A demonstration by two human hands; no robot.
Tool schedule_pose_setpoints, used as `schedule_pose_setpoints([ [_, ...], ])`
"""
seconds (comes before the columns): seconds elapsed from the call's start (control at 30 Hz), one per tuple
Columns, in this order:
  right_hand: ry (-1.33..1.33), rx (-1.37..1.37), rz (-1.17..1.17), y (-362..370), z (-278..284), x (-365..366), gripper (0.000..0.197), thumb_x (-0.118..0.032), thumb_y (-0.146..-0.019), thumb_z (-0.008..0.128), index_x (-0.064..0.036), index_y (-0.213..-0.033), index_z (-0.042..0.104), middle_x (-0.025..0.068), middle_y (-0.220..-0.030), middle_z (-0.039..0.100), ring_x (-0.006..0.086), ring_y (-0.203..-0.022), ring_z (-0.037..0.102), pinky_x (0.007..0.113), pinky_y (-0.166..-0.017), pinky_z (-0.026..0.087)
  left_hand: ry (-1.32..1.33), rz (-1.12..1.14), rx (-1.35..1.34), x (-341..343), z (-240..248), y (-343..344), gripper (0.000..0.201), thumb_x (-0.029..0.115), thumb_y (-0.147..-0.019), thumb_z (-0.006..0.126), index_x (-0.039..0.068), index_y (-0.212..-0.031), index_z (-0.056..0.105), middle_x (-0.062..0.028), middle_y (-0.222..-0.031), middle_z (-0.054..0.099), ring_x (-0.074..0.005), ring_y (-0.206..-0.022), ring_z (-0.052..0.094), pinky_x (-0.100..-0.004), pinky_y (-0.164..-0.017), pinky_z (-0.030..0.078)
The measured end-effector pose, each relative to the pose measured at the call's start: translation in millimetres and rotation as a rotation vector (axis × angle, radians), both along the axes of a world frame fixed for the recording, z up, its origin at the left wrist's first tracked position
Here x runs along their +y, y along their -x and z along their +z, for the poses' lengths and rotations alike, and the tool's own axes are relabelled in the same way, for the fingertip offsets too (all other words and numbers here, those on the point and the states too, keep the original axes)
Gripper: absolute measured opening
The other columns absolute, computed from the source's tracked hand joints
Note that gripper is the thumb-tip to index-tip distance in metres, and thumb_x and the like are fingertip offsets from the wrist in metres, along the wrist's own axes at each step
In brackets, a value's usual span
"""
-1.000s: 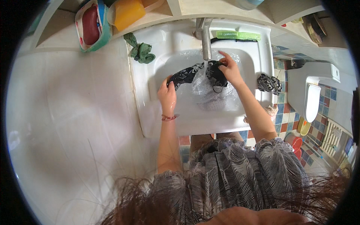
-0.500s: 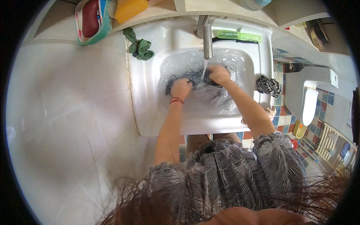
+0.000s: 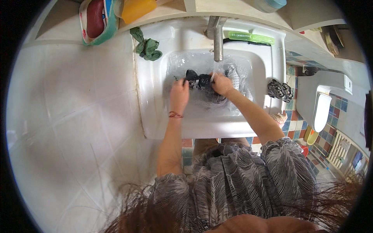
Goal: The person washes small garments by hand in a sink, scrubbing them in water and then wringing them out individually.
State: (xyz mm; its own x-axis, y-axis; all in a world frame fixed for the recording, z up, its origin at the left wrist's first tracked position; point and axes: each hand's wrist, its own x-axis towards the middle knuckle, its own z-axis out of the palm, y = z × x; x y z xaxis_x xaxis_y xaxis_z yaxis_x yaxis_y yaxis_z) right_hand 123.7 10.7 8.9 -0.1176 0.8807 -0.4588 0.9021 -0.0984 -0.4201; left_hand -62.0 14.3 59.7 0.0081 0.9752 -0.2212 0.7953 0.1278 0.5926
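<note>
Soapy water fills the white washbasin [image 3: 155, 116], and a wet black cloth [image 3: 204, 82] with some pale patterning lies bunched in it. My right hand [image 3: 222, 84] is closed on the cloth's right side, right under the running metal tap [image 3: 218, 46]. At the cloth's left end, the fingers of my left hand [image 3: 180, 95] are closed on its edge; a red string bracelet circles that wrist. The part of the cloth beneath my right hand is hidden by the hand and the suds.
A crumpled dark green cloth [image 3: 149, 48] lies on the back left rim. Behind the tap's right side rests a green-handled brush [image 3: 252, 37]. A black-and-white cloth bundle [image 3: 280, 90] sits on the right rim. Above, a shelf holds a soap dish [image 3: 111, 33]; a toilet [image 3: 321, 106] stands right.
My left hand has drawn back toward me and a little left. The right hand has shifted slightly nearer, and the black cloth has come up out of the water more between them.
</note>
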Motion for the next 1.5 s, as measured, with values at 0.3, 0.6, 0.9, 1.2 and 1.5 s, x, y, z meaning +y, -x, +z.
schedule_pose_setpoints([
  [0.3,0.172,0.185,-0.265,4,12,3,0.024,-0.014,-0.065,0.054,-0.0031,-0.086,0.055,0.0177,-0.09,0.054,0.0311,-0.082,0.054,0.034,-0.069,0.044,-0.153,-0.315,0.361,-22,-55,-20,0.023,0.02,-0.077,0.049,0.005,-0.094,0.053,-0.0158,-0.086,0.054,-0.0301,-0.082,0.051,-0.038,-0.071,0.042],
  [0.6,-0.068,0.665,-0.426,-18,149,-15,0.016,-0.005,-0.067,0.057,-0.0018,-0.079,0.047,0.0077,-0.058,0.046,0.0144,-0.055,0.047,0.026,-0.05,0.037,0.062,0.154,-0.53,-5,74,25,0.025,0.019,-0.082,0.046,-0.004,-0.09,0.053,-0.0145,-0.081,0.054,-0.0237,-0.075,0.052,-0.0309,-0.07,0.04],
  [0.9,-0.095,0.911,-0.466,16,128,-9,0.047,0.001,-0.071,0.051,-0.0123,-0.114,0.036,0.0043,-0.067,0.047,0.0103,-0.058,0.044,0.024,-0.05,0.036,-0.102,0.098,-0.274,-11,49,3,0.025,0.017,-0.08,0.046,0.001,-0.098,0.051,-0.017,-0.086,0.05,-0.0316,-0.08,0.049,-0.0366,-0.071,0.039],
  [1.2,-0.015,0.061,0.021,34,-34,-38,0.042,0.004,-0.068,0.046,-0.0103,-0.107,0.045,0.0189,-0.099,0.05,0.0337,-0.09,0.051,0.038,-0.078,0.041,-0.196,-0.233,0.457,-41,-80,-22,0.02,0.021,-0.074,0.051,0.013,-0.092,0.054,-0.0095,-0.085,0.051,-0.0244,-0.082,0.051,-0.037,-0.065,0.041],
  [1.5,0.166,0.778,-0.54,36,29,-8,0.037,-0.021,-0.075,0.052,0.006,-0.1,0.047,0.0154,-0.09,0.054,0.0181,-0.079,0.052,0.032,-0.073,0.041,-0.054,-0.106,-0.006,-38,0,-44,0.027,0.013,-0.068,0.057,0.003,-0.092,0.052,-0.0122,-0.085,0.054,-0.0296,-0.078,0.05,-0.0394,-0.071,0.039],
])
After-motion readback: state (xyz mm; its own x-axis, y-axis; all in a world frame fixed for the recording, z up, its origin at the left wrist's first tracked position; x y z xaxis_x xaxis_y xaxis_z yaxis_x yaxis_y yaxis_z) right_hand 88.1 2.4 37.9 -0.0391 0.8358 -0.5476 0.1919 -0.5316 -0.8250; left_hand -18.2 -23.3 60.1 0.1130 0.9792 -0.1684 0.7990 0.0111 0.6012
